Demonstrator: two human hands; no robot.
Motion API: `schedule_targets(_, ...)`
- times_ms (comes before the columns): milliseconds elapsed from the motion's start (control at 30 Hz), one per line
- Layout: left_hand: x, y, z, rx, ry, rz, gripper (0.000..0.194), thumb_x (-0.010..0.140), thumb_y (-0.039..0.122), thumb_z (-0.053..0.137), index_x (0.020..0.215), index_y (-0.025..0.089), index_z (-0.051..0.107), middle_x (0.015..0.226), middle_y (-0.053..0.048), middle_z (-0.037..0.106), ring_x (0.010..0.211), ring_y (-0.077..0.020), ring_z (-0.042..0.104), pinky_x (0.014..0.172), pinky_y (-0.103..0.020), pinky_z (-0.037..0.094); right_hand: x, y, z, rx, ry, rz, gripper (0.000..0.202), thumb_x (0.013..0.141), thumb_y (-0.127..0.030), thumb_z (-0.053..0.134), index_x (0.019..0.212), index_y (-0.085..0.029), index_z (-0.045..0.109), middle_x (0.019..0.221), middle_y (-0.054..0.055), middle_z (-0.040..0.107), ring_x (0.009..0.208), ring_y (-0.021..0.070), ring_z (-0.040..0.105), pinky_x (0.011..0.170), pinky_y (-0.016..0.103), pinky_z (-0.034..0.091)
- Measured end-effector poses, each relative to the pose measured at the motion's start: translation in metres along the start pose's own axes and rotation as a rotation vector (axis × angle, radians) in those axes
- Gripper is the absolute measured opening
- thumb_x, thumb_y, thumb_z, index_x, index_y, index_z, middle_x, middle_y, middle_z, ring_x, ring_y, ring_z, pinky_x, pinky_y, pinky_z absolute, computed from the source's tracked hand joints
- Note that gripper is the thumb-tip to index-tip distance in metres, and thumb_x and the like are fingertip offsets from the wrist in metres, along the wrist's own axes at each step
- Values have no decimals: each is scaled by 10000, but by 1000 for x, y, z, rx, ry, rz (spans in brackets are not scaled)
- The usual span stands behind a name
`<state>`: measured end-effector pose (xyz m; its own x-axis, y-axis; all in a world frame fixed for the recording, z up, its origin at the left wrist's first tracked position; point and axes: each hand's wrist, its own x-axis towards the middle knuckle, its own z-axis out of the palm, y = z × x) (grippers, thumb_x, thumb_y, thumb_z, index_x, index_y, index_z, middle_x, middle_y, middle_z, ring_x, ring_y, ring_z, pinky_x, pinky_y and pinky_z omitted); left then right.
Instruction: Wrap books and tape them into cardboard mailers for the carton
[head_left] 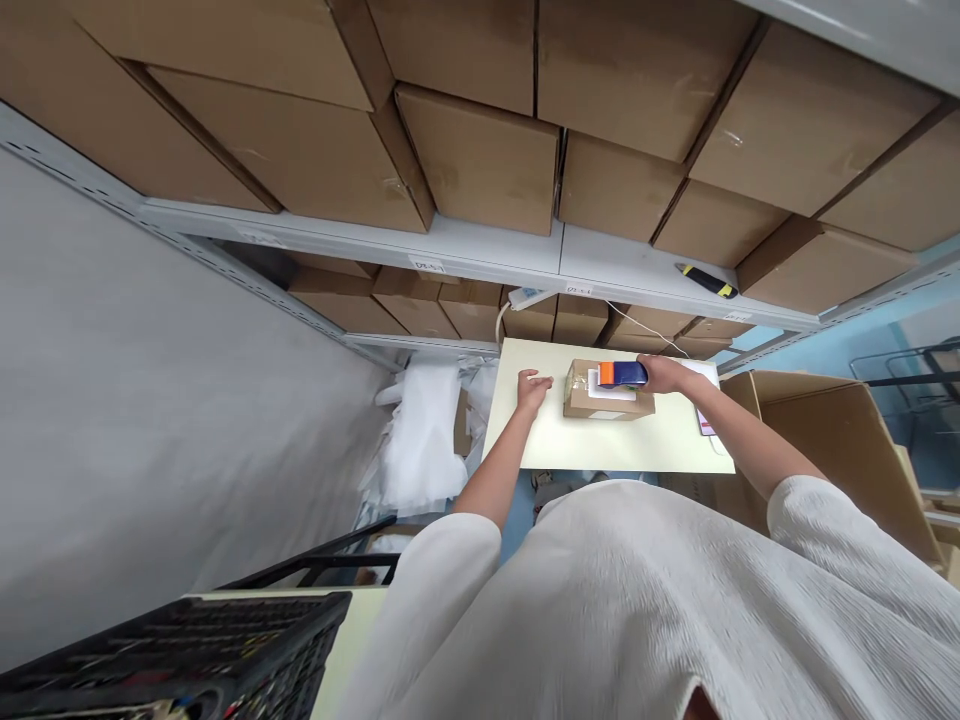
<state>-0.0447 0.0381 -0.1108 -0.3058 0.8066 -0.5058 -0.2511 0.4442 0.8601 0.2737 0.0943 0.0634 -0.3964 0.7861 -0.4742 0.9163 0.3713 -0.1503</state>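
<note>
On the pale yellow table lies a small closed cardboard box with a white label on top and clear tape at its left end. My right hand is wrapped round a blue and orange tape dispenser, held over the label. My left hand is just left of the box, not touching it, with fingers apart and nothing in them.
Shelves full of large cartons rise behind the table. A yellow and black cutter lies on the shelf. A phone is at the table's right, beside an open carton. White packing material is at left, a black crate lower left.
</note>
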Motion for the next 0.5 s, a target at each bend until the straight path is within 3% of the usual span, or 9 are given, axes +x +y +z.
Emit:
schedule_targets(233, -7, -19, 30, 28, -106, -66, 550, 709, 178, 874, 1138, 261, 540, 886, 10, 715, 951, -213, 754, 1000, -380, 556, -4, -6, -3, -16, -8, 26, 364, 828, -306, 869, 1104, -243, 639, 1082, 98, 809, 922, 280, 740, 707, 317, 459)
schedule_targets(367, -7, -23, 29, 105, -29, -93, 637, 660, 188, 926, 1193, 259, 583, 1092, -73, 718, 1071, -269, 754, 1030, -440, 564, -4, -8, -4, -17, -11, 28, 350, 837, -294, 858, 1097, -244, 630, 1094, 105, 806, 937, 282, 741, 716, 319, 460)
schedule_targets(433, -7, -22, 26, 109, -9, -45, 562, 682, 184, 887, 1167, 261, 614, 1130, -80, 716, 1070, -250, 753, 1034, -435, 573, -5, -9, -3, -15, -15, 35, 345, 844, -302, 857, 1095, -246, 627, 1094, 106, 804, 939, 284, 741, 712, 320, 455)
schedule_targets(500, -8, -19, 25, 55, -76, 42, 427, 735, 175, 815, 1117, 256, 643, 1115, -70, 736, 1045, -216, 757, 1045, -412, 580, -5, -9, -3, -10, -13, 42, 346, 846, -312, 859, 1093, -248, 625, 1095, 106, 802, 940, 286, 738, 708, 321, 449)
